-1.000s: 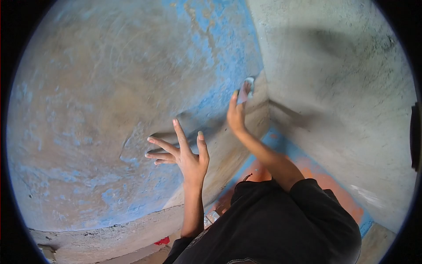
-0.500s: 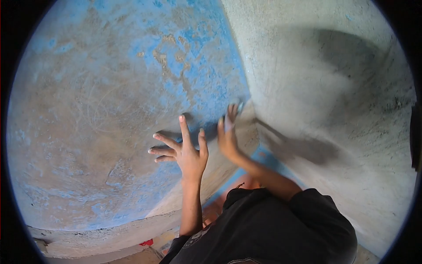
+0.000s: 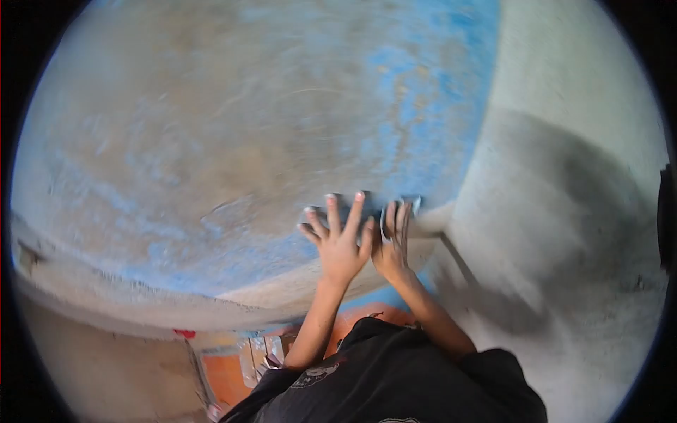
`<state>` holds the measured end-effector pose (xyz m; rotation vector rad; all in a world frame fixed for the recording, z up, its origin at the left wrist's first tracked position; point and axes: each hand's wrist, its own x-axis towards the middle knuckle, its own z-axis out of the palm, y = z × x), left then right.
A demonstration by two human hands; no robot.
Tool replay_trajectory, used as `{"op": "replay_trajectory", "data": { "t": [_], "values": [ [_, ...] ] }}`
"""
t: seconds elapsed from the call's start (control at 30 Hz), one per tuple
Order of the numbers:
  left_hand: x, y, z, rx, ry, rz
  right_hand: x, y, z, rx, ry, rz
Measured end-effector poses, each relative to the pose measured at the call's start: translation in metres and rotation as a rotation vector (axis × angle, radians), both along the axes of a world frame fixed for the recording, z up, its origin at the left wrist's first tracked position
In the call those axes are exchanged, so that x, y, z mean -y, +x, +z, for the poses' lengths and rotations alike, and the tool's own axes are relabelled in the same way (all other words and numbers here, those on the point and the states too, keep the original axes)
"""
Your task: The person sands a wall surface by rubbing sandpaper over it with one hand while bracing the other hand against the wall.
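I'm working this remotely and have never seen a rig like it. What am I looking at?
There is no machine here, just a person's two bare hands, seen by one camera worn on the head. The left hand has its fingers spread at a wall with patchy blue paint; whether it touches is hard to tell. Beside it, the right hand holds a small, thin sheet at that wall, near the corner with a grey wall. The dark shirt below is the wearer's.

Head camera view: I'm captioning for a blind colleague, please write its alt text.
The right hand holds a thin sheet at a patchy blue-and-brown wall, near its corner with a grey wall; the left hand, fingers spread, is beside it.
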<state>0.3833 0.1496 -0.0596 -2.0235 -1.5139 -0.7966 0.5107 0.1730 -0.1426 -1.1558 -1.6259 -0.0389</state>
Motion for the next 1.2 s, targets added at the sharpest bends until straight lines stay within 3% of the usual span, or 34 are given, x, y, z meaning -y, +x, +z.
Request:
{"op": "replay_trajectory", "data": {
  "t": [0.07, 0.13, 0.23, 0.27, 0.37, 0.4, 0.5, 0.6, 0.7, 0.73, 0.83, 0.87, 0.97, 1.0, 1.1, 1.13, 1.2],
  "values": [
    [0.007, -0.001, -0.002, 0.124, -0.019, 0.017, -0.006, 0.001, -0.015, 0.156, -0.038, -0.040],
    [0.015, -0.014, -0.004, 0.266, -0.029, 0.045, -0.016, 0.011, 0.056, -0.060, -0.011, -0.063],
    [0.024, -0.037, 0.007, 0.424, 0.012, 0.100, -0.030, 0.012, 0.107, -0.223, 0.075, -0.088],
    [0.032, -0.056, 0.009, 0.502, 0.038, 0.093, -0.021, -0.010, 0.103, -0.177, 0.144, -0.073],
    [0.040, -0.081, 0.019, 0.599, 0.079, 0.100, 0.006, -0.031, 0.068, 0.424, 0.052, 0.099],
    [0.043, -0.093, 0.021, 0.585, 0.078, 0.110, 0.007, -0.033, 0.073, 0.377, 0.051, 0.068],
    [0.052, -0.128, 0.022, 0.558, 0.091, 0.134, -0.011, -0.045, 0.112, -0.166, 0.139, -0.051],
    [0.063, -0.162, 0.025, 0.573, 0.095, 0.129, 0.007, -0.095, 0.129, -0.214, 0.178, 0.065],
    [0.083, -0.206, 0.035, 0.491, 0.043, 0.158, 0.032, -0.112, 0.141, 0.535, 0.147, 0.211],
    [0.089, -0.222, 0.037, 0.454, 0.035, 0.160, 0.027, -0.118, 0.150, 0.475, 0.219, 0.117],
    [0.102, -0.267, 0.040, 0.420, 0.076, 0.148, 0.026, -0.159, 0.186, -0.154, 0.190, 0.047],
    [0.106, -0.281, 0.041, 0.411, 0.084, 0.159, 0.029, -0.179, 0.188, -0.171, 0.233, 0.054],
    [0.121, -0.316, 0.046, 0.407, 0.081, 0.178, 0.064, -0.228, 0.153, 0.574, 0.123, 0.168],
    [0.124, -0.326, 0.045, 0.398, 0.086, 0.173, 0.074, -0.242, 0.157, 0.640, 0.103, 0.215],
    [0.133, -0.352, 0.041, 0.385, 0.074, 0.149, 0.061, -0.257, 0.187, 0.294, 0.249, -0.031],
    [0.138, -0.358, 0.042, 0.388, 0.044, 0.140, 0.054, -0.263, 0.197, -0.003, 0.246, 0.024],
    [0.141, -0.368, 0.041, 0.385, 0.002, 0.118, 0.061, -0.285, 0.193, 0.075, 0.257, 0.007]
  ]
}}
